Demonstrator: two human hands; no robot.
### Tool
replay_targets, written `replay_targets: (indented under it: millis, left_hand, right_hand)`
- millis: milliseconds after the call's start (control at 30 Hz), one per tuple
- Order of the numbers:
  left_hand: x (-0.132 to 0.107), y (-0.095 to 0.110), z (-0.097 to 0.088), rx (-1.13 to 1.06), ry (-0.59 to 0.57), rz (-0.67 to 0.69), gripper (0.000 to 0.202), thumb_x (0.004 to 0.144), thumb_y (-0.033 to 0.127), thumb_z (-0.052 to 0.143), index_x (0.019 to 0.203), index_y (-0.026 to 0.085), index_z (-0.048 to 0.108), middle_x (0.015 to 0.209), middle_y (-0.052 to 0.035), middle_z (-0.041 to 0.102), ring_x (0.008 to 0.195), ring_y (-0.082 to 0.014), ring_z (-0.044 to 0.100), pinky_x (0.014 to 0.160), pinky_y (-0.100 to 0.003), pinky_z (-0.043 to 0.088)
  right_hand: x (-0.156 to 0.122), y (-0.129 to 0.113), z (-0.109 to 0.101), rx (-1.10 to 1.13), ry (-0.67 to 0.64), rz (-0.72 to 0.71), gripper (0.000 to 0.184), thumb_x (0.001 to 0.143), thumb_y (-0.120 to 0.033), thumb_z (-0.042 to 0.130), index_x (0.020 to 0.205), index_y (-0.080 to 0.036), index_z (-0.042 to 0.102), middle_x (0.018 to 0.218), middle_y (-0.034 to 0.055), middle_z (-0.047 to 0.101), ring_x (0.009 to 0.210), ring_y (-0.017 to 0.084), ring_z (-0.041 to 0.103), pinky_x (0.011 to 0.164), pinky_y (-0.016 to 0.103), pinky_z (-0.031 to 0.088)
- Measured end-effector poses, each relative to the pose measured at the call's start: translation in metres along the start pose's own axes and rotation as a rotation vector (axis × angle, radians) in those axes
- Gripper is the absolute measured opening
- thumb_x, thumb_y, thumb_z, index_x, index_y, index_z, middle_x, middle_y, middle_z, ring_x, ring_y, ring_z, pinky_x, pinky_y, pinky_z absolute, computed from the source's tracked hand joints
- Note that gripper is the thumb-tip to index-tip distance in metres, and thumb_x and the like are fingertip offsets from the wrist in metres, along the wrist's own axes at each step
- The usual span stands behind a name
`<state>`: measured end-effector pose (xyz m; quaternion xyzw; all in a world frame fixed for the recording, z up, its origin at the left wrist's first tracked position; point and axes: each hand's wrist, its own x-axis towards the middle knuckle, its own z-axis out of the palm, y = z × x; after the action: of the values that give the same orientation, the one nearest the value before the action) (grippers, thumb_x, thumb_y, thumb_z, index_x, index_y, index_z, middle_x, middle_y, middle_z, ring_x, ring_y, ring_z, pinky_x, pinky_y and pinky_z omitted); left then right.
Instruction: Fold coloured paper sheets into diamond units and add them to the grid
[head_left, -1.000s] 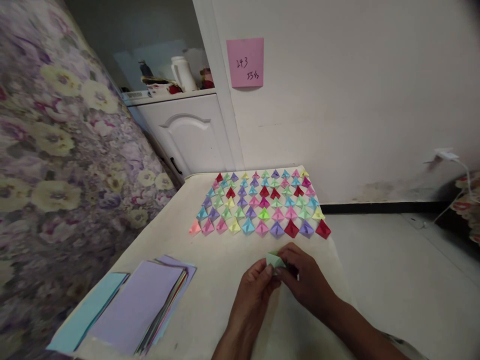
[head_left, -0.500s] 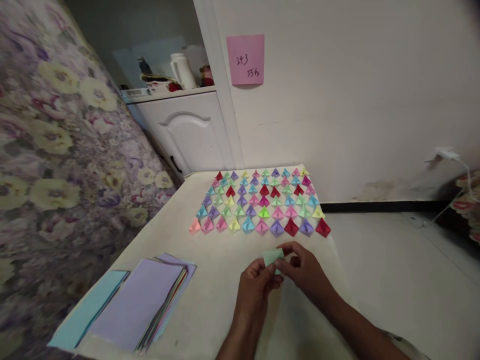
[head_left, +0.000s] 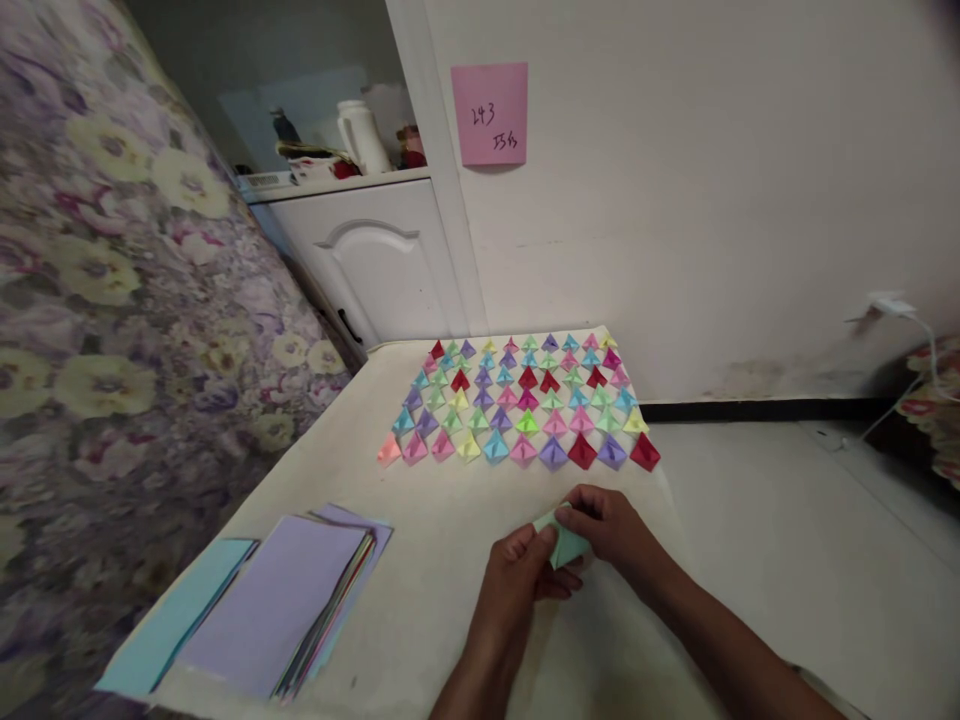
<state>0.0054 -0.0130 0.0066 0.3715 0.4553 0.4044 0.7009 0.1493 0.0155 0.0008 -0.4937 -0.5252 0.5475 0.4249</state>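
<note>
A small light-green folded paper (head_left: pixel 568 547) is held between both hands above the near part of the table. My left hand (head_left: pixel 517 572) pinches its left side, thumb on top and fingers underneath. On the upper right side, the thumb and fingers of my right hand (head_left: pixel 609 525) are closed on the paper. A crease line runs across its face; its underside is hidden by the fingers. Beyond the hands, several rows of small folded paper pieces (head_left: pixel 523 447) in many colours lie on the table.
Stacked sheets of coloured paper (head_left: pixel 281 590) lie at the left on the cream table (head_left: pixel 435 530), beside blue paper (head_left: pixel 180 610). A floral curtain (head_left: pixel 172 350) hangs along the left. Behind stand a white cabinet (head_left: pixel 375 255) and a wall with a pink note (head_left: pixel 490 115).
The green paper has turned and shifted slightly right and down, showing more of its creased face. My right fingers have moved in closer on its upper edge, and both hands still grip it.
</note>
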Motion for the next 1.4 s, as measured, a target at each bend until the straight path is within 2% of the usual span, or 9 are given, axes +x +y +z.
replay_targets:
  millis: [200, 400, 800, 900, 1067, 1200, 1400]
  left_hand:
    - [0.001, 0.000, 0.000, 0.045, 0.007, -0.029, 0.027, 0.071, 0.034, 0.066, 0.080, 0.008, 0.065, 0.057, -0.0043, 0.063, 0.050, -0.0114, 0.058, 0.050, -0.020, 0.044]
    - [0.003, -0.004, -0.003, 0.078, 0.002, -0.057, 0.023, 0.067, 0.031, 0.068, 0.071, 0.008, 0.064, 0.058, -0.0046, 0.063, 0.045, -0.0099, 0.057, 0.046, -0.019, 0.041]
    - [0.003, -0.004, 0.001, 0.209, -0.002, -0.058, 0.020, 0.067, 0.029, 0.064, 0.058, 0.012, 0.057, 0.047, -0.0007, 0.057, 0.035, -0.0079, 0.048, 0.038, -0.019, 0.033]
    - [0.004, -0.003, 0.000, 0.236, -0.002, -0.052, 0.018, 0.067, 0.027, 0.065, 0.060, 0.012, 0.057, 0.045, 0.0006, 0.056, 0.036, -0.0084, 0.048, 0.038, -0.019, 0.033]
    - [0.005, -0.002, -0.001, 0.213, -0.029, -0.011, 0.017, 0.066, 0.026, 0.066, 0.073, 0.011, 0.062, 0.046, 0.0012, 0.056, 0.041, -0.0091, 0.050, 0.041, -0.018, 0.035]
    - [0.005, -0.002, 0.000, 0.163, 0.006, 0.016, 0.017, 0.070, 0.028, 0.063, 0.067, 0.012, 0.059, 0.041, 0.0009, 0.055, 0.037, -0.0080, 0.046, 0.040, -0.018, 0.032]
    - [0.006, -0.002, 0.000, 0.092, 0.085, 0.026, 0.017, 0.069, 0.028, 0.065, 0.067, 0.012, 0.058, 0.039, 0.0014, 0.054, 0.035, -0.0066, 0.042, 0.040, -0.018, 0.030]
  right_hand:
    - [-0.001, -0.003, -0.001, -0.031, 0.007, -0.009, 0.013, 0.070, -0.025, 0.061, 0.064, -0.015, 0.057, 0.055, -0.0027, 0.055, 0.050, 0.010, 0.049, 0.048, 0.020, 0.037]
    - [-0.002, -0.006, -0.002, -0.065, 0.002, 0.010, 0.014, 0.071, -0.027, 0.061, 0.065, -0.015, 0.058, 0.057, -0.0019, 0.054, 0.051, 0.010, 0.047, 0.048, 0.021, 0.036]
    - [0.005, -0.003, -0.005, -0.073, 0.004, 0.027, 0.020, 0.069, -0.032, 0.062, 0.060, -0.015, 0.057, 0.053, -0.0026, 0.052, 0.049, 0.010, 0.044, 0.047, 0.022, 0.033]
    - [0.005, -0.004, -0.005, -0.047, 0.007, 0.038, 0.021, 0.070, -0.034, 0.062, 0.060, -0.015, 0.057, 0.053, -0.0029, 0.052, 0.048, 0.009, 0.044, 0.047, 0.021, 0.033]
    - [0.005, -0.005, -0.005, -0.035, 0.006, 0.035, 0.021, 0.070, -0.033, 0.062, 0.060, -0.015, 0.057, 0.052, -0.0034, 0.051, 0.048, 0.008, 0.042, 0.046, 0.021, 0.032]
    - [0.003, -0.005, -0.003, -0.073, 0.004, 0.012, 0.020, 0.070, -0.031, 0.062, 0.059, -0.015, 0.056, 0.053, -0.0033, 0.051, 0.050, 0.009, 0.045, 0.048, 0.021, 0.034]
    - [-0.001, -0.013, -0.010, -0.119, 0.065, -0.088, 0.015, 0.072, -0.031, 0.062, 0.077, -0.017, 0.063, 0.068, -0.0003, 0.060, 0.057, 0.011, 0.049, 0.053, 0.022, 0.038]
